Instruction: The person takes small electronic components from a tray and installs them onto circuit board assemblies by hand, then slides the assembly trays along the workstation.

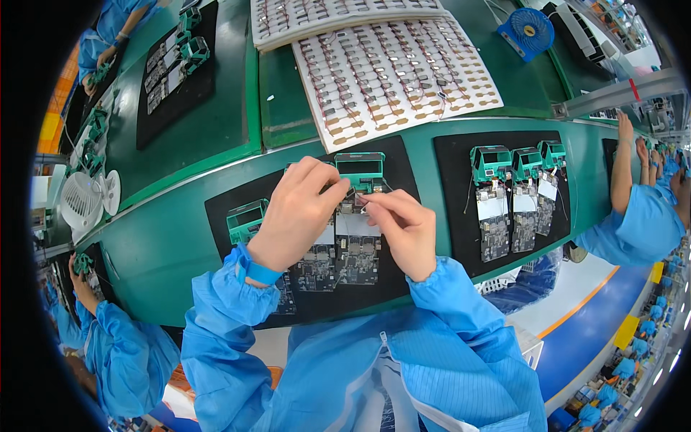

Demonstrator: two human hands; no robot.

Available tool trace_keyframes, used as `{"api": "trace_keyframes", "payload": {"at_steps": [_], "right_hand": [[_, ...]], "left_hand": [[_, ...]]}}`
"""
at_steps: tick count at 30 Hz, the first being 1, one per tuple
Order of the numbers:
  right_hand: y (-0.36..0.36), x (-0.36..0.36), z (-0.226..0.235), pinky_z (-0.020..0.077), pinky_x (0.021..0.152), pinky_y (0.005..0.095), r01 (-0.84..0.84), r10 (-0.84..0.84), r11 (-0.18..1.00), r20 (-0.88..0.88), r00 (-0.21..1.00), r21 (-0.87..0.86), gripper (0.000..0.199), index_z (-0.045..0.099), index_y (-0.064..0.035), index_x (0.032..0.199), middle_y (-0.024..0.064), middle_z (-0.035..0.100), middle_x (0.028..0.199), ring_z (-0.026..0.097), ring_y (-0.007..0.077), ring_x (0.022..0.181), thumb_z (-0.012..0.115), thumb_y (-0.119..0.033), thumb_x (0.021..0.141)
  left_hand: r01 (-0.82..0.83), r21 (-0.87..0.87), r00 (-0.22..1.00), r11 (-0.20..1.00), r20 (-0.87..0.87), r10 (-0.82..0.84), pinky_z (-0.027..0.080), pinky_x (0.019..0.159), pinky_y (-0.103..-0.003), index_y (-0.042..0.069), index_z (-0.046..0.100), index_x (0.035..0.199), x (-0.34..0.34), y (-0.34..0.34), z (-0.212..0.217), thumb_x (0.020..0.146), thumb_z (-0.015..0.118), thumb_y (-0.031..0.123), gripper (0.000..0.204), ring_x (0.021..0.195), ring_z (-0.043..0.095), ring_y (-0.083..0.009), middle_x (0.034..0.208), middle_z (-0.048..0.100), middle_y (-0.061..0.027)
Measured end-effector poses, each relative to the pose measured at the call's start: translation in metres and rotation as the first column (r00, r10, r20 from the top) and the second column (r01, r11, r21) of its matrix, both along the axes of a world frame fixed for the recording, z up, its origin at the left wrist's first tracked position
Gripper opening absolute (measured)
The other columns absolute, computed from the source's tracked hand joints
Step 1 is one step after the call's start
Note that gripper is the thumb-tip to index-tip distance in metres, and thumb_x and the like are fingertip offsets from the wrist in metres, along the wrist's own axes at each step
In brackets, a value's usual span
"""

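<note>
Now a dark, rectangular circuit board (358, 259) with a green plastic frame (361, 156) lies before you; your right hand (408, 232) pinches a thin dark strand (366, 196), your left hand (295, 216) bends its fingers narrow, whether holding anything unclear. Underneath spreads a black mat (396, 277).

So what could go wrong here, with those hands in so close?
Perhaps two things. The left hand and right hand meet at the top of a circuit board, near small wiring, so a slip might tug or bend something fine. Also, the left sleeve sits close to a neighbouring board on the black mat and could brush it.
</note>
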State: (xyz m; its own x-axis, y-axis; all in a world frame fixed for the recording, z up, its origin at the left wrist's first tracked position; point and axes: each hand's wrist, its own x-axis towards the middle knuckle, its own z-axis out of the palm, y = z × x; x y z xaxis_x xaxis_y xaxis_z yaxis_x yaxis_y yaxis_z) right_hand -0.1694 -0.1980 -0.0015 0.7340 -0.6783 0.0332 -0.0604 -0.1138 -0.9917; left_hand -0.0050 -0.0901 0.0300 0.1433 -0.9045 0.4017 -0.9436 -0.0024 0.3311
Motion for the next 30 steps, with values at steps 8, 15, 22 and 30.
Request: {"api": "trace_keyframes", "payload": {"at_steps": [8,15,22,30], "right_hand": [[-0.003,-0.006,0.008,0.0481,0.063,0.0202,-0.121,0.111,0.952,0.052,0.993,0.283,0.016,0.074,-0.0014,0.108,0.0031,0.065,0.094,0.062,0.0084,0.078,0.065,-0.004,0.095],[0.005,-0.007,0.021,0.0470,0.061,0.0195,-0.146,0.130,0.806,0.069,0.989,0.574,0.018,0.073,-0.0023,0.110,0.0021,0.072,0.097,0.062,0.0065,0.075,0.066,-0.010,0.096],[0.025,0.011,0.029,0.0476,0.057,0.0189,-0.170,0.162,0.866,0.058,0.985,0.471,0.016,0.074,-0.0036,0.108,0.0026,0.072,0.092,0.064,0.0067,0.074,0.067,-0.007,0.094],[0.048,0.041,0.020,0.0512,0.057,0.0349,-0.224,0.214,0.968,-0.094,0.972,-0.116,0.014,0.072,-0.0009,0.101,0.0139,0.067,0.084,0.065,0.0270,0.065,0.069,-0.006,0.088]], "left_hand": [[-0.030,0.047,0.976,0.998,0.215,0.019,0.048,0.091,-0.040,0.000,0.067,0.111,-0.009,0.008,-0.005,0.074,0.067,0.001,0.037,0.107,0.059,-0.0286,0.112,0.060,-0.0137],[-0.143,0.087,0.983,0.986,0.125,0.131,0.043,0.097,-0.043,0.008,0.066,0.126,-0.010,0.020,0.000,0.078,0.064,-0.006,0.049,0.123,0.055,-0.0310,0.136,0.054,-0.0155],[-0.192,0.052,0.346,0.980,-0.931,0.117,0.053,0.078,-0.025,-0.002,0.067,0.114,-0.011,0.048,0.018,0.091,0.065,-0.006,0.024,0.093,0.066,-0.0128,0.101,0.065,-0.0075],[-0.265,0.024,0.785,0.964,-0.575,0.230,0.050,0.066,-0.028,0.002,0.075,0.098,0.021,0.058,0.011,0.083,0.071,-0.004,0.016,0.078,0.065,-0.0199,0.088,0.065,-0.0091]]}}
